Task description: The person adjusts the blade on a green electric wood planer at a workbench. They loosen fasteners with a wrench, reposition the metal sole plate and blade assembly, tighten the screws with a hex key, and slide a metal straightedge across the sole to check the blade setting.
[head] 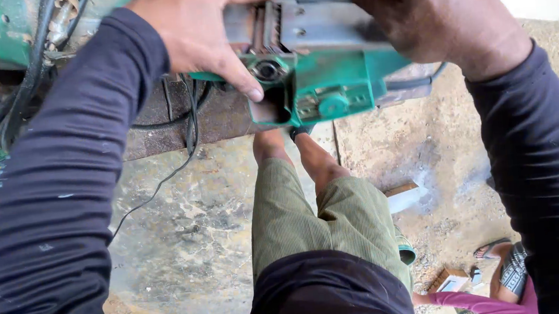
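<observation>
Fingers (238, 73) grip a green power tool (327, 85) above dusty concrete floor (185, 232).

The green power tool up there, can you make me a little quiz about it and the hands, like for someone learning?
1. True or false: both hands grip the green power tool.
2. Which hand has its thumb by the tool's round metal fitting? A left hand B right hand
3. What thin thing hangs down toward the concrete floor?

Key: 1 true. 2 A. 3 A black cable.
</observation>
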